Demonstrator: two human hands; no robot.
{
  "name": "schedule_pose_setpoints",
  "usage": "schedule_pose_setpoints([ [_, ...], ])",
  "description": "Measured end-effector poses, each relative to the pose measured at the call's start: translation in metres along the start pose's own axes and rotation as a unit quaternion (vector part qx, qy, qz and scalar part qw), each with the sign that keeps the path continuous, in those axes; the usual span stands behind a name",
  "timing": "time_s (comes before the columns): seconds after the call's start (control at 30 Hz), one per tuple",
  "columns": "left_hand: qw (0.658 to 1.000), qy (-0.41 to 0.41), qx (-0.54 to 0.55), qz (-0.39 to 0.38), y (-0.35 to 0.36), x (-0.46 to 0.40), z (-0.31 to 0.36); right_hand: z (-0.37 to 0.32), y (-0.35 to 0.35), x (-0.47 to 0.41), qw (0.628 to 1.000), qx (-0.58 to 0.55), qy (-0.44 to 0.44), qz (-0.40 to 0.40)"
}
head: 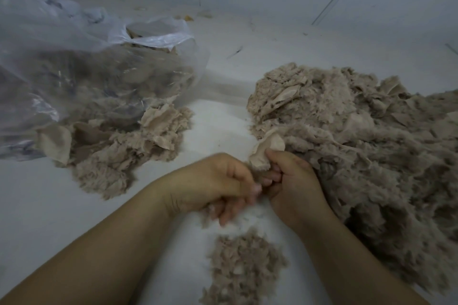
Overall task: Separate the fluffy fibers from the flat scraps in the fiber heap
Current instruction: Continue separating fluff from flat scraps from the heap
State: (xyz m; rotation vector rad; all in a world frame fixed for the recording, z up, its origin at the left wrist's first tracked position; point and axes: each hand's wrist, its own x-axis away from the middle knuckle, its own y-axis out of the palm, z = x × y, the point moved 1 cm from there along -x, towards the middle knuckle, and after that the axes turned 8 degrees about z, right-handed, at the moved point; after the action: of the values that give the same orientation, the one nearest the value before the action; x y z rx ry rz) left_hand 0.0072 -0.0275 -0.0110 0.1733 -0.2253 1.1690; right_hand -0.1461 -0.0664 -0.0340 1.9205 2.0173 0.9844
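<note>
- Plastic bag [74, 39], far left, with a pile of scraps [119, 146] spilling beside it.
- Left hand [218, 181]: fingers curled, blurred; grasp cannot be told.
- Loose fluff [245, 270] lies below both hands.
- Right hand [292, 181] pinches 1 flat scrap [267, 151] at the edge of the heap [359, 143].

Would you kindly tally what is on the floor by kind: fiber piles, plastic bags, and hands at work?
Fiber piles: 3 — large heap, pile by the bag, small fluffy pile
Plastic bags: 1 — clear bag
Hands: 2 — left hand, right hand holding a flat scrap
Total: 6
</note>
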Motion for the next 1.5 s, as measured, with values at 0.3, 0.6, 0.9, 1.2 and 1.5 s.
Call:
schedule_pose_setpoints([
  [0.3, 0.94, 0.128, 0.054, 0.311, 0.001, -0.014, -0.002, 0.002, 0.0, 0.007, 0.971, 0.207, -0.068, -0.095],
  [0.6, 0.921, 0.155, 0.075, 0.348, 0.005, -0.014, -0.003, 0.002, 0.003, 0.008, 0.971, 0.204, -0.058, -0.114],
  [0.9, 0.92, 0.155, 0.108, 0.344, 0.004, -0.016, -0.006, 0.0, 0.001, 0.004, 0.993, 0.105, -0.012, -0.052],
  [1.2, 0.912, 0.157, 0.134, 0.354, -0.002, -0.016, -0.006, -0.003, 0.0, 0.005, 0.995, 0.091, -0.017, -0.034],
  [1.5, 0.887, 0.137, -0.031, 0.441, 0.0, -0.027, -0.015, -0.004, 0.001, -0.003, 0.994, -0.089, 0.064, 0.016],
])
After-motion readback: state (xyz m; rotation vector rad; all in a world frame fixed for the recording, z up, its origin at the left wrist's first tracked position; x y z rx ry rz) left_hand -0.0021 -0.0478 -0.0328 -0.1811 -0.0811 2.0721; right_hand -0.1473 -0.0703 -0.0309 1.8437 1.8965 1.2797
